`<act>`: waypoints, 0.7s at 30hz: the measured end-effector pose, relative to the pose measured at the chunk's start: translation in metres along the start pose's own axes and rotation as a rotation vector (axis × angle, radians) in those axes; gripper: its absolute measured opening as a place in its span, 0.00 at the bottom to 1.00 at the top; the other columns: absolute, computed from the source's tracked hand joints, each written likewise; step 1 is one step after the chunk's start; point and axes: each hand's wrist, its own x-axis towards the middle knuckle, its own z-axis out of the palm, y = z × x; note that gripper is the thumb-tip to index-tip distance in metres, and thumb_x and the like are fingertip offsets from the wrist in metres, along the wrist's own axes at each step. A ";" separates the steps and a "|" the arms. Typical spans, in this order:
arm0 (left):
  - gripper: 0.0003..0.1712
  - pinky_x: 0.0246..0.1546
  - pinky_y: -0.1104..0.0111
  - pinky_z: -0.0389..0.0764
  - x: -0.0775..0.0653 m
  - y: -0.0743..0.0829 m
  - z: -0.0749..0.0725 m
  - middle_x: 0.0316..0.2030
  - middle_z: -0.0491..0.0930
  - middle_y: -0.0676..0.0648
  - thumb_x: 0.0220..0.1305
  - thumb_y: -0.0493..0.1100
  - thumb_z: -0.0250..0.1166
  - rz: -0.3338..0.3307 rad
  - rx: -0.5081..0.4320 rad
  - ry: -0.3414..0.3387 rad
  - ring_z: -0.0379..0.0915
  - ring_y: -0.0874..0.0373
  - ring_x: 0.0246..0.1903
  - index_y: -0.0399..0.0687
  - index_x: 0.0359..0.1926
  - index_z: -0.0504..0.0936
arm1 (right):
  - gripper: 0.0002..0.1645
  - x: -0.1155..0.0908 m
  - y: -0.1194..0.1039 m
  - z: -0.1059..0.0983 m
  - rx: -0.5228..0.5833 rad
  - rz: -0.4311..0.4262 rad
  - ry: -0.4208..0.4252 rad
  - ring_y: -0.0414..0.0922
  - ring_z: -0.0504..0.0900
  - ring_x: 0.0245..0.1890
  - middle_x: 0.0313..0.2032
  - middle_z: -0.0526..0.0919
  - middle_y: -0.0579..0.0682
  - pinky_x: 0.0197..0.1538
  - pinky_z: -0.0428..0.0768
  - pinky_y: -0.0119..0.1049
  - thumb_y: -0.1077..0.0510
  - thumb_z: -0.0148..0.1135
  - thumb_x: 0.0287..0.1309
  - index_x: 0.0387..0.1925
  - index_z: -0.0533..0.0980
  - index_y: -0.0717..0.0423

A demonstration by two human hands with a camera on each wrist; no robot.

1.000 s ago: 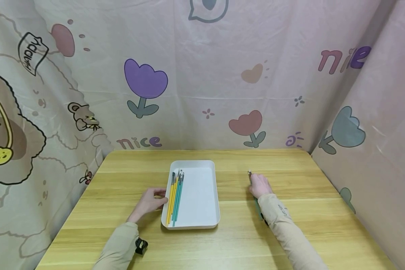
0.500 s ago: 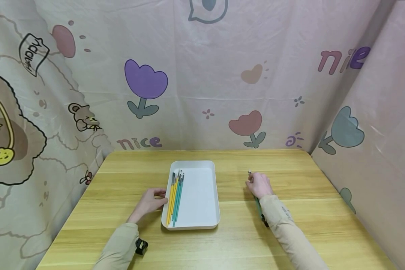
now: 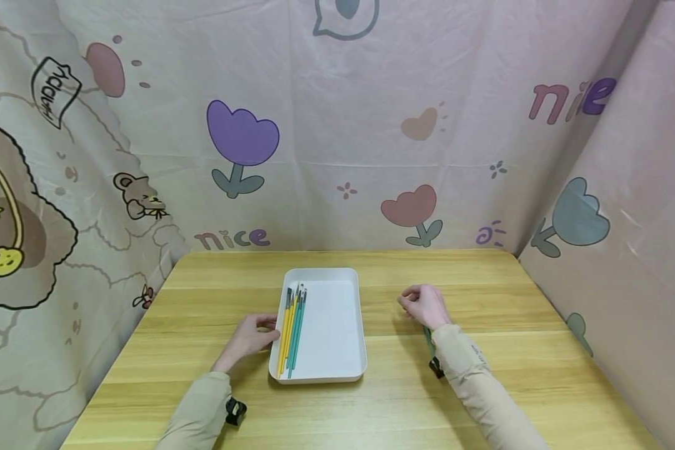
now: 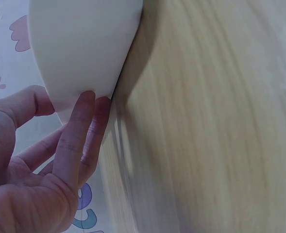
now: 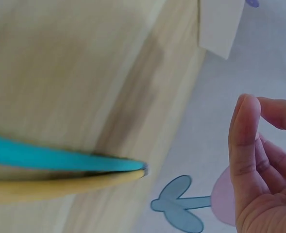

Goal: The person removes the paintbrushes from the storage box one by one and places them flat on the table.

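Fingers [image 4: 75, 131] of the left hand [image 3: 247, 336], gently bent and parted, rest against the outer side wall of the white tray [image 3: 332, 331], which lies lengthwise on the wood-grained desk [image 3: 484, 275]. Inside the tray, a slanting bundle of brushes [image 3: 292, 331], some yellow-handled and some teal-handled, lies along the left wall with bristles toward the far end. To the right of the tray, the right hand [image 3: 425, 306] is above the desk: its thumb and one finger meet at the tips, the remaining fingers bent behind them. Right wrist view: a teal-handled brush [image 5: 60, 154] and a yellow-handled brush [image 5: 60, 188] lie side by side on the desk, apart from the fingertips, their far ends close together. Head view: the right hand hides much of this pair, a short length of green handle showing near the cuff. Beyond the desk is a pale curtain [image 3: 326, 125] printed with tulips.
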 end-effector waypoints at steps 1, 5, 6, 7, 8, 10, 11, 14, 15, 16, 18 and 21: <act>0.27 0.40 0.62 0.90 0.000 0.000 0.000 0.49 0.83 0.34 0.59 0.33 0.65 -0.001 0.001 0.000 0.83 0.50 0.44 0.28 0.60 0.77 | 0.13 -0.001 -0.003 0.000 0.021 0.004 -0.007 0.52 0.87 0.23 0.28 0.89 0.55 0.25 0.85 0.33 0.61 0.65 0.60 0.42 0.83 0.67; 0.27 0.41 0.62 0.90 -0.001 0.001 0.000 0.49 0.83 0.34 0.60 0.33 0.65 0.002 0.002 -0.003 0.83 0.50 0.44 0.28 0.60 0.77 | 0.15 -0.002 -0.013 0.003 0.093 0.022 -0.033 0.57 0.88 0.27 0.31 0.89 0.59 0.32 0.90 0.43 0.61 0.65 0.60 0.45 0.82 0.68; 0.27 0.41 0.62 0.90 -0.001 0.001 0.000 0.49 0.83 0.34 0.60 0.33 0.65 0.004 0.002 -0.004 0.83 0.50 0.44 0.28 0.60 0.77 | 0.15 -0.002 -0.016 0.004 0.106 0.021 -0.034 0.56 0.88 0.27 0.32 0.88 0.60 0.34 0.90 0.45 0.61 0.65 0.60 0.45 0.82 0.68; 0.27 0.41 0.62 0.90 -0.001 0.001 0.000 0.49 0.82 0.34 0.60 0.33 0.65 0.006 0.000 -0.005 0.83 0.50 0.44 0.28 0.60 0.77 | 0.15 -0.002 -0.018 0.005 0.119 0.023 -0.036 0.56 0.88 0.27 0.32 0.88 0.60 0.35 0.90 0.47 0.61 0.65 0.60 0.46 0.82 0.68; 0.26 0.40 0.62 0.90 -0.001 0.001 0.000 0.49 0.83 0.34 0.60 0.33 0.65 0.008 -0.002 -0.005 0.83 0.50 0.44 0.28 0.60 0.77 | 0.16 -0.003 -0.021 0.005 0.126 0.021 -0.041 0.55 0.88 0.26 0.32 0.88 0.61 0.35 0.90 0.48 0.61 0.65 0.60 0.46 0.81 0.68; 0.26 0.40 0.62 0.90 -0.001 0.001 0.000 0.49 0.83 0.34 0.60 0.33 0.65 0.011 -0.004 -0.005 0.82 0.50 0.44 0.29 0.60 0.77 | 0.16 -0.003 -0.025 0.007 0.137 0.016 -0.046 0.53 0.88 0.24 0.32 0.88 0.61 0.36 0.90 0.49 0.62 0.65 0.60 0.46 0.81 0.69; 0.26 0.40 0.62 0.90 -0.001 0.001 0.000 0.49 0.82 0.34 0.60 0.33 0.65 0.011 -0.005 -0.006 0.82 0.50 0.44 0.29 0.60 0.77 | 0.16 -0.003 -0.027 0.008 0.143 0.012 -0.049 0.51 0.87 0.23 0.32 0.88 0.62 0.35 0.90 0.49 0.62 0.64 0.60 0.46 0.81 0.69; 0.26 0.40 0.62 0.90 -0.002 0.002 0.000 0.49 0.82 0.34 0.60 0.33 0.65 0.010 -0.008 -0.005 0.82 0.50 0.44 0.29 0.60 0.77 | 0.15 -0.003 -0.033 0.011 0.151 0.006 -0.057 0.46 0.86 0.21 0.32 0.88 0.63 0.35 0.90 0.49 0.63 0.64 0.59 0.46 0.81 0.69; 0.26 0.40 0.62 0.90 -0.002 0.001 0.000 0.49 0.82 0.34 0.60 0.33 0.65 0.009 -0.007 -0.004 0.82 0.50 0.44 0.29 0.60 0.77 | 0.15 -0.003 -0.034 0.012 0.154 0.003 -0.059 0.45 0.86 0.20 0.32 0.88 0.63 0.35 0.90 0.49 0.62 0.65 0.59 0.46 0.81 0.69; 0.26 0.40 0.62 0.90 -0.002 0.001 0.000 0.49 0.82 0.33 0.60 0.33 0.65 0.008 -0.008 -0.004 0.82 0.50 0.44 0.28 0.60 0.77 | 0.15 -0.003 -0.036 0.013 0.155 -0.001 -0.063 0.45 0.86 0.20 0.33 0.88 0.64 0.35 0.90 0.49 0.62 0.65 0.59 0.46 0.81 0.69; 0.26 0.40 0.62 0.90 -0.002 0.001 0.000 0.49 0.82 0.33 0.60 0.33 0.65 0.008 -0.010 -0.003 0.82 0.50 0.44 0.28 0.60 0.77 | 0.15 -0.003 -0.039 0.015 0.156 -0.010 -0.070 0.45 0.86 0.20 0.33 0.88 0.64 0.35 0.90 0.49 0.62 0.65 0.60 0.46 0.81 0.68; 0.27 0.41 0.62 0.90 -0.001 0.001 0.000 0.49 0.82 0.33 0.60 0.33 0.65 0.009 -0.011 -0.002 0.83 0.49 0.44 0.28 0.60 0.77 | 0.15 -0.002 -0.043 0.018 0.156 -0.021 -0.084 0.46 0.86 0.20 0.34 0.88 0.65 0.34 0.90 0.49 0.61 0.65 0.60 0.46 0.81 0.68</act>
